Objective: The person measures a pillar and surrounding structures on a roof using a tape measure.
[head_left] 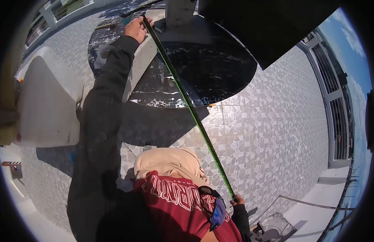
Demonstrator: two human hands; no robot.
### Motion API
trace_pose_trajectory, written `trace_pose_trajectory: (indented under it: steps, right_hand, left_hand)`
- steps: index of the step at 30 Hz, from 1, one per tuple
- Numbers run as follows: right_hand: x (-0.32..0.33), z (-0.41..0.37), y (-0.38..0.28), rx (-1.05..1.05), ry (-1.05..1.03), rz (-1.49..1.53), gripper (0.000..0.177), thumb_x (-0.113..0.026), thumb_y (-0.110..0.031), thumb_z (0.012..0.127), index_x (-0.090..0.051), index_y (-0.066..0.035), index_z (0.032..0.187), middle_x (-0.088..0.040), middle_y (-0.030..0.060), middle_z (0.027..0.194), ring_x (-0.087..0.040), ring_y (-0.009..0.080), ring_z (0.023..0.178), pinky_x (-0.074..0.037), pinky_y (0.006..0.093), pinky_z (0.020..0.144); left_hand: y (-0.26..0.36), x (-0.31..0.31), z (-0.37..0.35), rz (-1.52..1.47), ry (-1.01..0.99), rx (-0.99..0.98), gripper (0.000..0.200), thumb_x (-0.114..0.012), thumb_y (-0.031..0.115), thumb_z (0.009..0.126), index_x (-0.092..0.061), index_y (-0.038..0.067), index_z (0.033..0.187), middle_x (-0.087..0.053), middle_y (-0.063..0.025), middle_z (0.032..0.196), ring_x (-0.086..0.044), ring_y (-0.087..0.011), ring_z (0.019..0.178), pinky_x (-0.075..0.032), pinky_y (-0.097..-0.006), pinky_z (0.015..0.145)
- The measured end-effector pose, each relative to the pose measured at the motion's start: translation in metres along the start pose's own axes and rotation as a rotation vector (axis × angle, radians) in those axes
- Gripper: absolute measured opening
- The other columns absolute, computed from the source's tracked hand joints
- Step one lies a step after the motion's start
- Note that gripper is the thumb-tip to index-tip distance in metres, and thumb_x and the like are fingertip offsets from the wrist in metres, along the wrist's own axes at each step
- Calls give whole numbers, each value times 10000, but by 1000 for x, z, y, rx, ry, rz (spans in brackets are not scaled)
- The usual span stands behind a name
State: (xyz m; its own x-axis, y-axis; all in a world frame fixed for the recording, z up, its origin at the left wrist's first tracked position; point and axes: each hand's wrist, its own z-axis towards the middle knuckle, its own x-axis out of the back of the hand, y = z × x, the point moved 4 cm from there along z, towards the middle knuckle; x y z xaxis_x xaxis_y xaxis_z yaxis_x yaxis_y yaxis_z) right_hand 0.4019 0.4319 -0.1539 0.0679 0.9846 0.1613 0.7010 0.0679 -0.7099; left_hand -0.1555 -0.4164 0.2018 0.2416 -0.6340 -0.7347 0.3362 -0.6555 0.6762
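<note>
A green tape measure blade (187, 101) runs taut on a diagonal across a round black marbled slab (211, 68) and the grey mosaic tiles. My left hand (136, 28), arm stretched out in a black sleeve, pins the blade's far end against a pale stone block (140, 64) lying on the slab. My right hand (236, 199), close to my body, grips the near end of the tape. My red shirt with sunglasses (216, 210) hung on it fills the bottom of the view.
Grey mosaic tiling (275, 121) covers the surface all around. A large white moulded shape (45, 105) sits at the left. A hammer-like tool (107, 26) lies at the slab's far edge. A building with tall windows (336, 105) stands at the right.
</note>
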Motion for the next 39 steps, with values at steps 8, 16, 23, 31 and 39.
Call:
trace_pose_trajectory:
  steps: [8, 16, 23, 31, 39]
  right_hand:
    - [-243, -7, -66, 237, 119, -393, 532, -730, -138, 667, -568, 31, 1144, -637, 109, 929, -597, 189, 811, -482, 310, 755]
    - [-356, 11, -154, 245, 200, -582, 466, -696, -251, 666, -628, 4, 1051, -657, 165, 816, -642, 241, 757, -495, 333, 706]
    - [-399, 41, -203, 195, 102, -662, 439, -685, -281, 655, -652, -42, 1022, -656, 172, 785, -643, 267, 736, -495, 341, 694]
    - [-422, 54, -214, 183, 82, -718, 412, -673, -296, 647, -661, -36, 968, -655, 174, 806, -636, 275, 752, -491, 344, 704]
    - [-431, 53, -211, 188, 103, -713, 416, -682, -298, 642, -669, -47, 974, -652, 166, 781, -635, 265, 736, -490, 336, 699]
  left_hand:
    - [-170, 60, -210, 697, -518, 813, 714, -629, 249, 836, -268, -5, 1397, -608, -69, 1048, -607, -122, 851, -486, -259, 754]
    - [-53, 159, -345, 1103, -660, 765, 287, -565, 110, 836, -592, -7, 1096, -628, -25, 811, -546, -59, 758, -453, -231, 711]
    - [49, 154, -400, 1138, -1065, 588, 317, -564, 141, 852, -576, 48, 1155, -600, -92, 1063, -551, -129, 875, -426, -291, 820]
    - [8, 196, -459, 1122, -768, 634, 336, -555, 168, 859, -560, 49, 1173, -587, -98, 1088, -539, -143, 909, -406, -300, 842]
    - [-36, 230, -450, 1043, -732, 692, 357, -546, 194, 865, -544, 49, 1190, -574, -105, 1114, -528, -156, 943, -387, -310, 865]
